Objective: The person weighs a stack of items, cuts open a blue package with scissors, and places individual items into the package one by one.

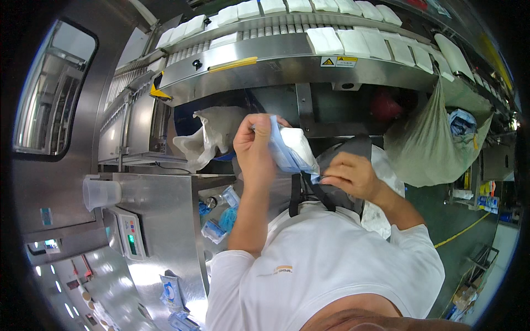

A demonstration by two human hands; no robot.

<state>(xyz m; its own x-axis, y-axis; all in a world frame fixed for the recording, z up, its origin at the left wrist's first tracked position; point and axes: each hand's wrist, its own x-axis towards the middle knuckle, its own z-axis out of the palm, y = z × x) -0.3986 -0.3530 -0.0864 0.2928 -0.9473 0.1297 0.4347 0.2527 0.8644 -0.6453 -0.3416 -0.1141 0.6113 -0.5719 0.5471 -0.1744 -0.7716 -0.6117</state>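
Observation:
In front of my body is a light-blue plastic film packet (280, 155), torn or peeled open, with a folded white stack (298, 144) of sheets or wipes showing out of it. My left hand (256, 137) grips the packet's upper left edge, thumb on the near side and fingers behind. At its lower right corner, my right hand (352, 175) pinches the blue film between thumb and fingers. The film between the hands is tilted. What lies behind the packet is hidden.
Ahead runs a roller conveyor (287, 47) carrying rows of white stacks (353, 44). A cloth sack (425, 140) hangs at right, with blue wrappers inside. To the left, a steel table (160, 215) bears a digital scale (131, 234), a plastic jug (102, 193) and blue packets (172, 292).

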